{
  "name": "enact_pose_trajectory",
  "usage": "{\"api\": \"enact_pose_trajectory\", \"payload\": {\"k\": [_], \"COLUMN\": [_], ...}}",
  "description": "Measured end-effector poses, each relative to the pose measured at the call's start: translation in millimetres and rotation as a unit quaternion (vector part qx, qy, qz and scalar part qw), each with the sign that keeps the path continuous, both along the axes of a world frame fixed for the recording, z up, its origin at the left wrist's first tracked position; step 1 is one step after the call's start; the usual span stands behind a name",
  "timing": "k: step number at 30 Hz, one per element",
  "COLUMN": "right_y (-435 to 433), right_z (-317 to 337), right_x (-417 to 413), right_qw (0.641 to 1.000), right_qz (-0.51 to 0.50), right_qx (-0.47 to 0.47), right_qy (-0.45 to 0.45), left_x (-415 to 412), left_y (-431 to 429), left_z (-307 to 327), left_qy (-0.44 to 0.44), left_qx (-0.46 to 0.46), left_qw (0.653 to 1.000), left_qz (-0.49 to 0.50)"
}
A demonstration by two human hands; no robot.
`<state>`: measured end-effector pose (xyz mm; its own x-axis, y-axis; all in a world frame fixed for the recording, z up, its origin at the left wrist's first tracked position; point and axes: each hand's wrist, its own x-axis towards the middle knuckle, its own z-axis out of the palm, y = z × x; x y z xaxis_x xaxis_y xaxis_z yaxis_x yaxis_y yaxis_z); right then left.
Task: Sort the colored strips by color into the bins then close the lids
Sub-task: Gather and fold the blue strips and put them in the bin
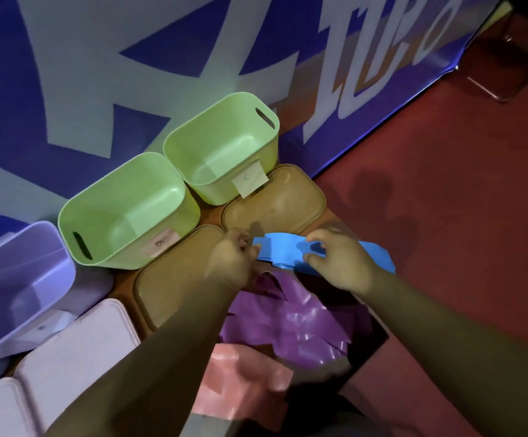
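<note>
Nearest the camera lies a loose heap of pink strips (240,380), and just beyond it a crumpled pile of glossy purple strips (291,323). To the left sit two pale pink lids (83,335), flat on the floor. Above the purple pile both hands hold a bundle of blue strips (284,250) clear of the floor. The left hand (231,260) has its fingers curled tight and pinches the bundle's left end. The right hand (341,266) wraps thumb and bent fingers round the bundle further along, and the strips' far end sticks out past its wrist. Under the hands lie two tan lids, one nearer (174,279) and one farther (281,197). Behind them stand two open green bins, the nearer (149,181) and the farther (225,127), each with a paper label on its front wall. A lavender bin (35,257) stands open at the left. All three bins stand against a blue-and-white banner (98,74), and red carpet (445,200) spreads to the right.
</note>
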<state>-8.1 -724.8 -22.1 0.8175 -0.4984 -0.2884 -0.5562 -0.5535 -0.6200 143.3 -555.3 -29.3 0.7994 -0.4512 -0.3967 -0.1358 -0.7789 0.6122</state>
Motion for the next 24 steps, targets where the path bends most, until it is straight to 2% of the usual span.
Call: {"api": "enact_pose_trajectory", "payload": {"k": [5, 13, 16, 21, 24], "right_y": [-10.5, -14.9, -12.6, -9.2, -7.9], "right_z": [-5.6, -22.6, -20.6, -4.9, 12.6], "right_x": [29.7, 39.1, 42.1, 44.8, 41.1], "right_qw": [1.000, 0.999, 0.998, 0.999, 0.993], "right_qz": [0.019, 0.043, 0.056, 0.035, 0.013], "right_qx": [-0.018, 0.014, 0.019, 0.029, 0.102], "right_qy": [-0.012, 0.023, 0.028, -0.012, -0.057], "left_x": [13.3, 12.2, 8.1, -3.0, -9.9], "left_y": [-17.0, -14.2, -17.2, -19.9, -16.2], "left_z": [-15.1, -34.2, -24.9, 1.1, 20.8], "left_qy": [0.034, 0.012, 0.023, 0.072, 0.091], "left_qx": [0.026, 0.081, 0.038, -0.092, -0.174], "left_qw": [0.999, 0.997, 0.999, 0.992, 0.980], "left_qz": [0.017, -0.005, 0.019, 0.038, 0.023]}}
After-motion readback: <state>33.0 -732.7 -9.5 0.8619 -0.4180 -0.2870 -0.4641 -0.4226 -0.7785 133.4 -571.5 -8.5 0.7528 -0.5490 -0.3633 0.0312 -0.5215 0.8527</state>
